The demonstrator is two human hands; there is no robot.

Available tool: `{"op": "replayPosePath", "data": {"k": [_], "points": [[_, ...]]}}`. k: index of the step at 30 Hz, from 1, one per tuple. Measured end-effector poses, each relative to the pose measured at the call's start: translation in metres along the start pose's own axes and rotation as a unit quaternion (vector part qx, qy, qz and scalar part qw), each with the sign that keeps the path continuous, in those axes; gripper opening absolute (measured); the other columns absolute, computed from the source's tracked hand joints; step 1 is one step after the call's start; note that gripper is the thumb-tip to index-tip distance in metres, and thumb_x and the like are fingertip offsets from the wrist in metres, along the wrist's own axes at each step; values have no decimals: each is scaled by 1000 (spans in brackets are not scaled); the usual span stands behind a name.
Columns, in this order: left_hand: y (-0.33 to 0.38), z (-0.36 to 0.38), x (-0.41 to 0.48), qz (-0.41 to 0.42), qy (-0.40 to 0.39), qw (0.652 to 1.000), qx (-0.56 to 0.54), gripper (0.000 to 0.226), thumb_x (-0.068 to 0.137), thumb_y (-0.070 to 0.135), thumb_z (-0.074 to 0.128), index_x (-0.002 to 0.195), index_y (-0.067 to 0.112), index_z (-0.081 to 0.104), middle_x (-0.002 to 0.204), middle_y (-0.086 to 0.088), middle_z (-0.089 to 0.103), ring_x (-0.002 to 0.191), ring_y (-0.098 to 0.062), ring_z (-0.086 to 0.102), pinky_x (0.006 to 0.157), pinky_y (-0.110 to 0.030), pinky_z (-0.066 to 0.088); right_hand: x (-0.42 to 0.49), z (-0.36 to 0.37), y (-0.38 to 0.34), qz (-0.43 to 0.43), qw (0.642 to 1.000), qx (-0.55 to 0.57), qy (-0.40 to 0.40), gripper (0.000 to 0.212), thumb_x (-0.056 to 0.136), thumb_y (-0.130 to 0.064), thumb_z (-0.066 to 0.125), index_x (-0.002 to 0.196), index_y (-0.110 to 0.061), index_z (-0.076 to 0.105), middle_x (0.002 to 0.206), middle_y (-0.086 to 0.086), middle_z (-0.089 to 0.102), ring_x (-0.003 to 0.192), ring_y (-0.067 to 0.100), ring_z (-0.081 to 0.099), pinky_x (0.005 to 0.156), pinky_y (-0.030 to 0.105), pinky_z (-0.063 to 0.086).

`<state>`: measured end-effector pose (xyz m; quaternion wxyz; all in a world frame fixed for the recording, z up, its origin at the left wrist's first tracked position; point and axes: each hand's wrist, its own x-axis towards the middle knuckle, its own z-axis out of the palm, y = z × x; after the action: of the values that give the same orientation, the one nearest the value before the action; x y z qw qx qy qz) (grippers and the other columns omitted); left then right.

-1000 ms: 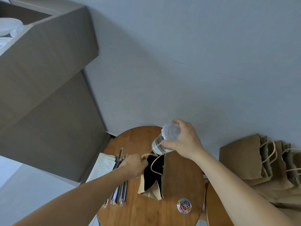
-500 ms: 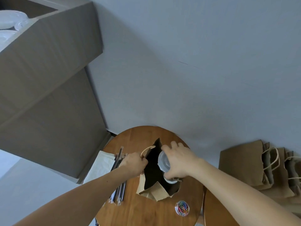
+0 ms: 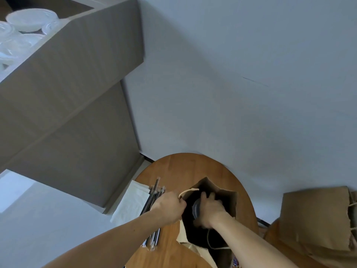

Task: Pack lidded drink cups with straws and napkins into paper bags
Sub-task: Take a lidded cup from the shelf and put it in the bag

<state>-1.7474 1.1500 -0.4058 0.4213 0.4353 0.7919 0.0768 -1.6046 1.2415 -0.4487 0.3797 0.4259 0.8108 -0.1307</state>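
An open brown paper bag stands on the round wooden table. My left hand grips the bag's near-left rim beside a pale cord handle and holds the mouth wide. My right hand reaches down into the bag and grips a clear lidded drink cup, mostly lost in the dark inside. Wrapped black straws and a stack of white napkins lie on the table to the left.
A pile of flat brown paper bags lies at the right. A grey cabinet rises on the left with clear plastic lids on top. A tub of coloured clips peeks out at the bottom edge.
My right hand has brought the cup from above the table down into the bag's mouth, deeper than half a second ago. My left hand has kept its hold on the rim.
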Motion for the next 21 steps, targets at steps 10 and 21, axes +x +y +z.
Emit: {"op": "replayPosePath", "data": {"k": [10, 21], "points": [[-5, 4, -7, 2, -13, 997, -75, 23, 96, 31, 40, 103, 18, 57, 90, -5, 69, 82, -23, 69, 79, -42, 60, 31, 59, -15, -12, 999, -14, 41, 78, 90, -35, 52, 152, -15, 7, 146, 25, 24, 117, 39, 48, 93, 44, 44], [0, 2, -12, 17, -2, 999, -46, 21, 97, 30, 41, 106, 18, 57, 91, -4, 67, 81, -20, 69, 80, -40, 60, 5, 42, -15, -10, 999, 37, 18, 86, 89, -47, 53, 153, -13, 6, 149, 25, 21, 127, 40, 42, 105, 47, 36]]}}
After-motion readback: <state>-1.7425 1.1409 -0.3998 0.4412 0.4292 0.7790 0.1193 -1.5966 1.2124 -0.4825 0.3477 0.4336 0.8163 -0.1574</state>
